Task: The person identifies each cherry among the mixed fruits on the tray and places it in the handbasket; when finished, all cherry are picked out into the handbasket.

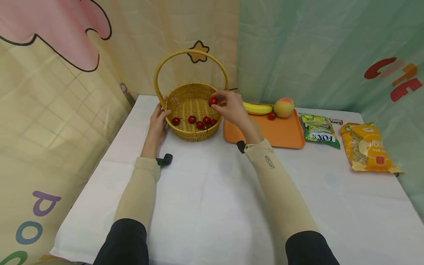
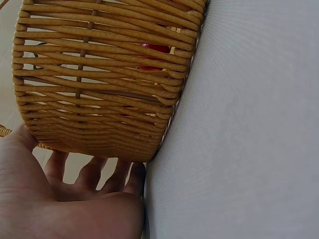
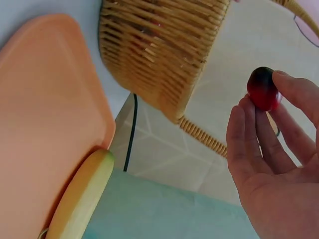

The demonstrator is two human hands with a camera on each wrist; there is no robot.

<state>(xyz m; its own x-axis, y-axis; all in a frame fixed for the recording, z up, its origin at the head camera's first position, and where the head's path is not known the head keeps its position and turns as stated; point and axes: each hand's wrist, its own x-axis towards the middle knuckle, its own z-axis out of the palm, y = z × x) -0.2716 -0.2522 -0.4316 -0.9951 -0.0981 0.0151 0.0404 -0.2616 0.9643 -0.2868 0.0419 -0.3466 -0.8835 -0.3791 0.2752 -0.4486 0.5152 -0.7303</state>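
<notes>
A yellow wicker basket (image 1: 195, 137) with a tall arched handle stands on the table, several red cherries (image 1: 200, 124) lying in its bottom. At its left side my left hand (image 1: 158, 125) grips the basket, thumb at the rim near the handle's foot and the other fingers against the outer weave. In the left wrist view those fingers (image 2: 89, 172) reach behind the wickerwork. My right hand (image 1: 234, 108) pinches one dark red cherry (image 3: 264, 89) between thumb and fingertips, over the basket's right rim. The cherry is apart from the basket in the right wrist view.
An orange tray (image 1: 281, 135) right of the basket bears a banana (image 1: 258, 108), a peach (image 1: 284, 107) and one cherry (image 1: 272, 116). Farther right lie a green snack bag (image 1: 319, 130) and a yellow food bag (image 1: 367, 147). Curtains (image 1: 298, 48) hang behind the table.
</notes>
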